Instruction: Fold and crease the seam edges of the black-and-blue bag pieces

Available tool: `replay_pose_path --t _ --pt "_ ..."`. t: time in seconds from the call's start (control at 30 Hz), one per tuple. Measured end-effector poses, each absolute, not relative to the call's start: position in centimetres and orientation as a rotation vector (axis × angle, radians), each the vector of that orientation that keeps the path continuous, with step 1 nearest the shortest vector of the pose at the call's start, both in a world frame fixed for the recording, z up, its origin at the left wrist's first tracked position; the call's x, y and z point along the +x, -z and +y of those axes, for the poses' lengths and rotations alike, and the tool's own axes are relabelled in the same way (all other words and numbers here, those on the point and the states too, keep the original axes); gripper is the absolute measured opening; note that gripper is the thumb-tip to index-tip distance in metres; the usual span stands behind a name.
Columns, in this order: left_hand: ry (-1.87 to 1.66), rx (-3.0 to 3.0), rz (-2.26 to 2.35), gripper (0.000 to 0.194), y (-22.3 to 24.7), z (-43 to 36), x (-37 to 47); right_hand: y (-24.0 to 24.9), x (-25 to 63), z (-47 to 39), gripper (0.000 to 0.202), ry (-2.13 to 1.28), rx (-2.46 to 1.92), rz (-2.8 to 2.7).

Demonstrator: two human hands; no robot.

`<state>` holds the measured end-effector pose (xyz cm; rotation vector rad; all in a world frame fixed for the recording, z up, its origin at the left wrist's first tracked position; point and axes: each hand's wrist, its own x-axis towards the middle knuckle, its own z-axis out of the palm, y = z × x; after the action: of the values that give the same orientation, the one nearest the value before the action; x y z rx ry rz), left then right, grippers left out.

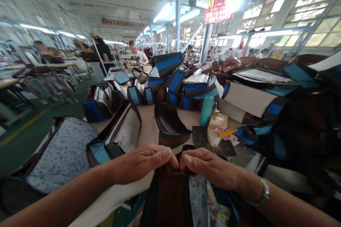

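Note:
A dark brown leather bag piece (170,198) with a blue floral lining stands upright close to me. My left hand (149,159) and my right hand (204,165) meet at its upper edge, thumbs on top and fingers bent over the far side. Both hands look closed on that edge, though most fingertips are hidden behind it. A bracelet circles my right wrist. Just beyond my hands, a curved dark brown leather flap (172,122) lies on the pale worktable (147,113).
Right of the flap stand a turquoise bottle (206,111) and a glue-stained container (217,124) with a yellow-handled brush (227,133). Unfinished bags (122,127) line the left side. More bags (173,81) pile up behind. Other people (138,55) work farther back.

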<state>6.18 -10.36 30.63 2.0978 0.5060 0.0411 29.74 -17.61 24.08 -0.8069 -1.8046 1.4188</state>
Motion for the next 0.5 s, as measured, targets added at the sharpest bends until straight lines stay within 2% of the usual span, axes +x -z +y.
replay_pose_path --t 0.2,0.5 --pt "0.069 2.064 0.318 0.044 -30.3 -8.9 5.5 -24.5 29.2 -17.8 0.047 -1.557 -0.804 -1.862" --pt "-0.104 1.983 0.281 0.046 -27.7 -9.1 5.2 -22.1 28.7 -18.5 0.051 -1.425 -0.735 -1.728"
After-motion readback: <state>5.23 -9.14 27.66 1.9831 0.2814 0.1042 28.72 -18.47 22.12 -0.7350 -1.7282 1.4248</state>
